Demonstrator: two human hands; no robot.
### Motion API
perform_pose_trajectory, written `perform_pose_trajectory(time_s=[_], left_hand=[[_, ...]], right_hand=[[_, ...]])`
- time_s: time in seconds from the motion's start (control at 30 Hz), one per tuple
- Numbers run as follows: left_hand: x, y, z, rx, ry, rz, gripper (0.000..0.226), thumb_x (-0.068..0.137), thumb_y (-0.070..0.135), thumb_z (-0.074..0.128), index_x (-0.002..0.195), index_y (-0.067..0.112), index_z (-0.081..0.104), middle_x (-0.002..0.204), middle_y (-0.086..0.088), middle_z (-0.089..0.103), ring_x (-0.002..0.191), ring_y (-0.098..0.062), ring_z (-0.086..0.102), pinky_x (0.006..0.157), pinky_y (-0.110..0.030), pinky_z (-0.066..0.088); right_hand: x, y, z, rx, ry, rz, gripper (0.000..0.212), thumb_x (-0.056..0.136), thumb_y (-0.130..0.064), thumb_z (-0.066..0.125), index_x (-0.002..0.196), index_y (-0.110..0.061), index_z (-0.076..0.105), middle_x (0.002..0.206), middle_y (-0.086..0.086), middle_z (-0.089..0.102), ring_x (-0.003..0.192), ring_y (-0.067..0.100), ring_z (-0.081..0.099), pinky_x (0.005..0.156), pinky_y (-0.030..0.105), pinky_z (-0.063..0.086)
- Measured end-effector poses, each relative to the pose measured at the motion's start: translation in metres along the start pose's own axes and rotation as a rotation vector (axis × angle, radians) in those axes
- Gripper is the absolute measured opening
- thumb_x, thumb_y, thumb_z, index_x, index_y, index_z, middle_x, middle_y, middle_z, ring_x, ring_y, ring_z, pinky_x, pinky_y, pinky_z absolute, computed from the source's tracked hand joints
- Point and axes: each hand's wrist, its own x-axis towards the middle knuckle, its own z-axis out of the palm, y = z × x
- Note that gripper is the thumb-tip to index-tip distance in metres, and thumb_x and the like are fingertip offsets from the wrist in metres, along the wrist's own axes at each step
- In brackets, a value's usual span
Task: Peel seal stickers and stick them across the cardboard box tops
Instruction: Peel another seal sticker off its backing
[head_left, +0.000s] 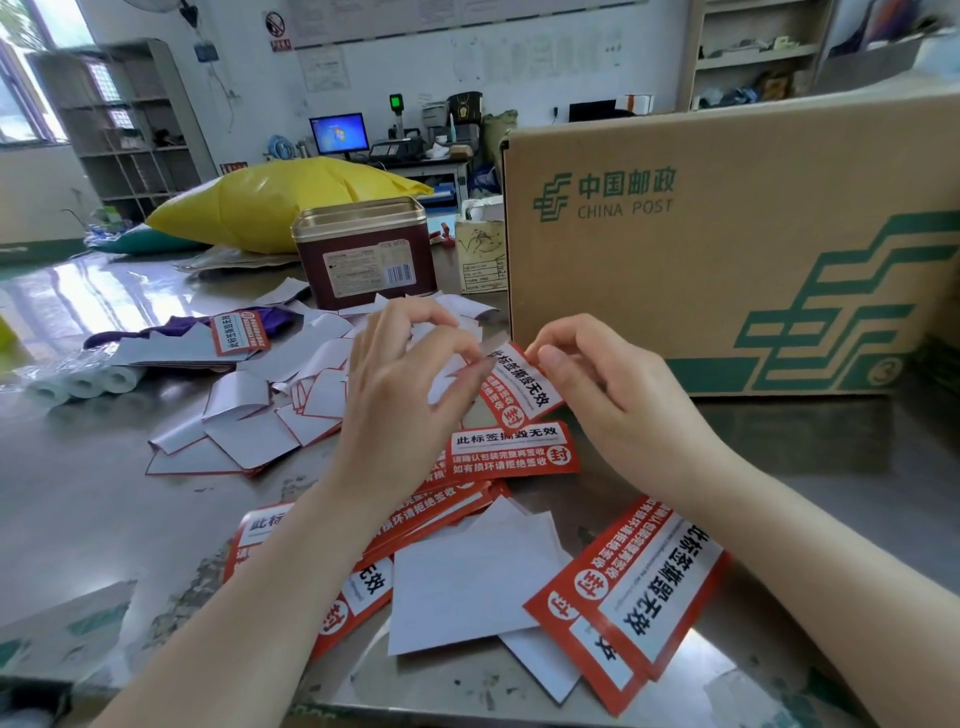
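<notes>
At the centre of the frame, both hands hold one seal sticker (522, 387) above the table (78, 499). The right hand (597, 384) pinches its upper corner between thumb and forefinger. The left hand (410, 374) grips the opposite edge with its fingertips, apparently working the white backing away from the red face. The cardboard box (727, 249) stands at upper right, just behind the hands; its top is out of view. Unpeeled stickers (631, 592) lie at lower centre and lower right; discarded backing sheets (244, 415) lie at centre left.

The sticker is judged thin, light and flexible, and liable to curl or adhere to itself once peeled. Hold it by the corners only, keeping fingers off the adhesive side.
</notes>
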Motion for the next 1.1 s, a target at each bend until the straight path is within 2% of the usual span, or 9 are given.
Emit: perform_pose_trajectory(time_s=[0.17,0.33,0.47,0.53,0.6,0.7,0.77,0.9,1.1], left_hand=[[0.001,0.001,0.0,0.0,0.047,-0.01,0.026,0.085,0.033,0.054,0.086,0.01,0.066,0.101,-0.008,0.056,0.099,-0.011,0.044,0.083,-0.018,0.033],[0.001,0.004,0.002,-0.022,0.047,-0.025,0.027,0.087,0.03,0.056,0.089,0.007,0.071,0.099,-0.003,0.056,0.098,-0.009,0.045,0.082,-0.013,0.033],[0.004,0.013,-0.004,-0.211,-0.007,-0.21,0.015,0.088,0.02,0.06,0.091,0.01,0.071,0.098,0.008,0.053,0.092,-0.004,0.051,0.07,-0.007,0.044],[0.006,0.015,-0.007,-0.343,-0.079,-0.385,0.014,0.089,0.022,0.058,0.092,0.016,0.07,0.1,0.009,0.06,0.095,-0.005,0.057,0.07,-0.001,0.043],[0.007,0.013,-0.009,-0.528,-0.166,-0.583,0.017,0.091,0.027,0.053,0.091,0.022,0.069,0.096,0.012,0.068,0.091,-0.003,0.064,0.066,-0.002,0.045],[0.009,0.01,-0.009,-0.841,-0.31,-0.783,0.027,0.095,0.027,0.048,0.095,0.014,0.071,0.094,0.002,0.074,0.096,-0.01,0.067,0.085,-0.02,0.049],[0.01,0.011,-0.01,-0.959,-0.347,-0.826,0.031,0.096,0.022,0.045,0.087,0.012,0.073,0.097,-0.003,0.074,0.098,-0.017,0.067,0.093,-0.032,0.045],[0.01,0.011,-0.01,-1.08,-0.302,-0.861,0.04,0.097,0.02,0.039,0.079,0.014,0.074,0.094,-0.003,0.074,0.098,-0.016,0.064,0.092,-0.034,0.043],[0.011,0.01,-0.014,-1.247,-0.335,-0.97,0.036,0.093,0.021,0.037,0.095,0.006,0.069,0.103,-0.007,0.071,0.099,-0.017,0.063,0.082,-0.031,0.043]], right_hand=[[0.003,0.001,-0.001,0.155,0.101,0.033,0.017,0.096,-0.024,0.042,0.106,-0.022,0.056,0.102,-0.014,0.064,0.097,-0.004,0.058,0.08,0.011,0.048],[0.007,0.003,-0.004,0.396,0.19,0.162,0.018,0.095,-0.013,0.044,0.101,-0.02,0.06,0.104,-0.009,0.067,0.1,0.0,0.061,0.093,0.028,0.049],[0.01,0.008,-0.008,0.498,0.323,0.229,0.016,0.093,-0.015,0.049,0.093,-0.025,0.062,0.104,-0.013,0.066,0.103,0.003,0.06,0.097,0.035,0.048],[0.01,0.01,-0.01,0.487,0.38,0.257,0.011,0.092,-0.024,0.052,0.096,-0.026,0.061,0.102,-0.013,0.066,0.101,0.003,0.06,0.095,0.035,0.048],[0.01,0.011,-0.01,0.427,0.357,0.29,0.02,0.09,-0.039,0.051,0.103,-0.026,0.059,0.1,-0.011,0.066,0.098,0.003,0.06,0.091,0.031,0.05],[0.009,0.008,-0.007,0.343,0.225,0.361,0.042,0.084,-0.056,0.045,0.111,-0.025,0.055,0.094,-0.01,0.068,0.083,-0.001,0.064,0.072,0.017,0.05],[0.009,0.007,-0.006,0.317,0.151,0.408,0.045,0.083,-0.061,0.041,0.107,-0.025,0.055,0.09,-0.009,0.068,0.077,0.0,0.065,0.064,0.015,0.048],[0.01,0.008,-0.006,0.31,0.123,0.402,0.059,0.073,-0.069,0.037,0.105,-0.024,0.059,0.092,-0.007,0.069,0.081,0.007,0.066,0.07,0.027,0.054],[0.01,0.014,-0.006,0.313,0.212,0.319,0.028,0.087,-0.05,0.048,0.091,-0.025,0.06,0.076,-0.006,0.069,0.063,0.003,0.064,0.056,0.018,0.046]])
